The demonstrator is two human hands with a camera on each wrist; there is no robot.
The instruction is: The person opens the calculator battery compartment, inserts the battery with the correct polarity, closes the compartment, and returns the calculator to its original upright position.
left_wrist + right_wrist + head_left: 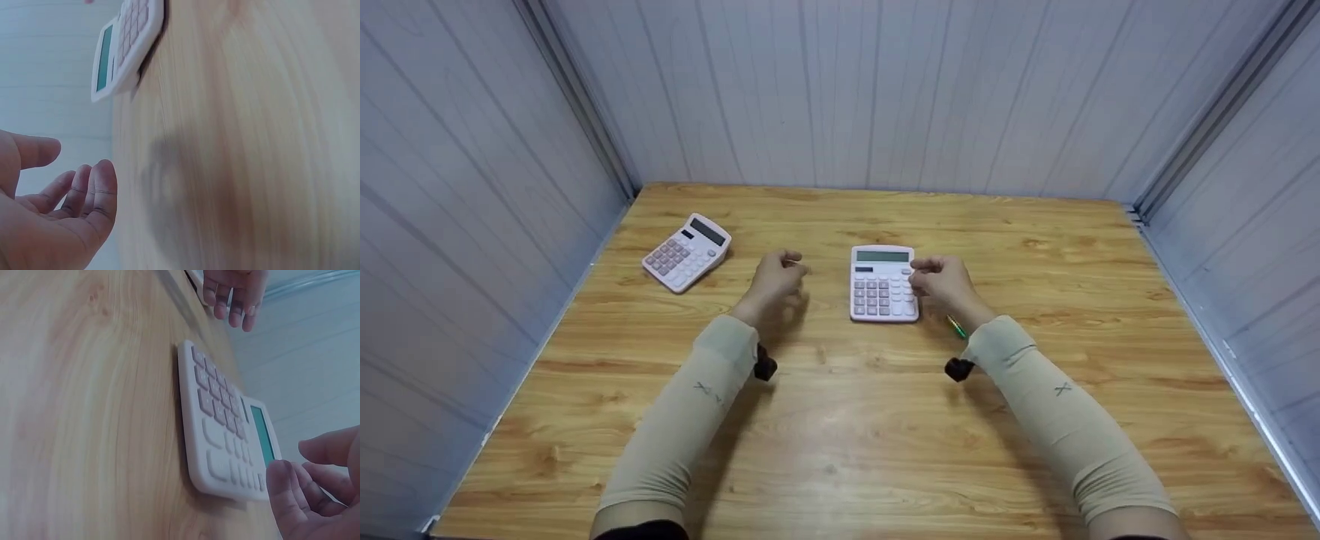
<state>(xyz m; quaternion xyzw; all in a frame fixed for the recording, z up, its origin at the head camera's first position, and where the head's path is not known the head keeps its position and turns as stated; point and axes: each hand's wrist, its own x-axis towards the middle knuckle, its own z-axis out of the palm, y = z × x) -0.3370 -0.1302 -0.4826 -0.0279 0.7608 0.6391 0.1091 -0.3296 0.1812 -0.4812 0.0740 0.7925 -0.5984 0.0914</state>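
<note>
A pale pink calculator [883,285] lies face up near the middle of the table, its screen toward the back wall. My right hand [946,283] hovers by its right edge, fingers loosely bent with nothing between them; in the right wrist view the fingertips [279,475] overlap the screen end. My left hand [777,279] is held above the wood between this calculator and a second pink one [687,253]. In the left wrist view that hand [62,208] shows relaxed fingers and an empty palm. The second calculator lies turned at an angle, back left.
A small green, pen-like item [957,327] lies partly hidden beside the right wrist. The wooden table [840,450] is bordered by pale panel walls [840,97] at the back and both sides. Small black devices [765,365] sit at both wrists.
</note>
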